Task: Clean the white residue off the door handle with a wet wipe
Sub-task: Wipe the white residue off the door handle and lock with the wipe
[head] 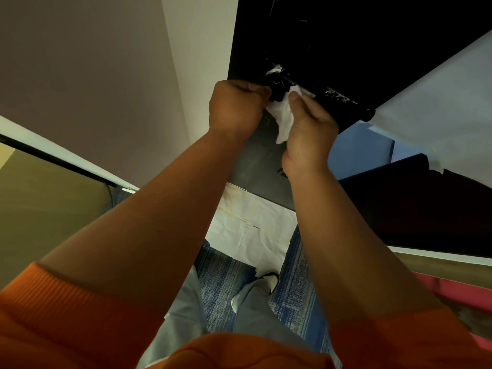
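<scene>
A black door handle (335,98) runs along the edge of the black door (346,43), with white residue streaked on it near its left end and farther right. My left hand (235,109) is fisted around the handle's left end. My right hand (308,129) pinches a crumpled white wet wipe (282,113) against the handle just right of the left hand. The wipe hangs down between the two hands. A blob of white residue (274,70) sits on the door just above the handle.
A pale wall (133,75) stands to the left of the door. White paper (253,230) lies on blue carpet (223,275) below, by my shoe (269,280). A white-covered panel (439,97) is at the right, with a dark surface (412,203) under it.
</scene>
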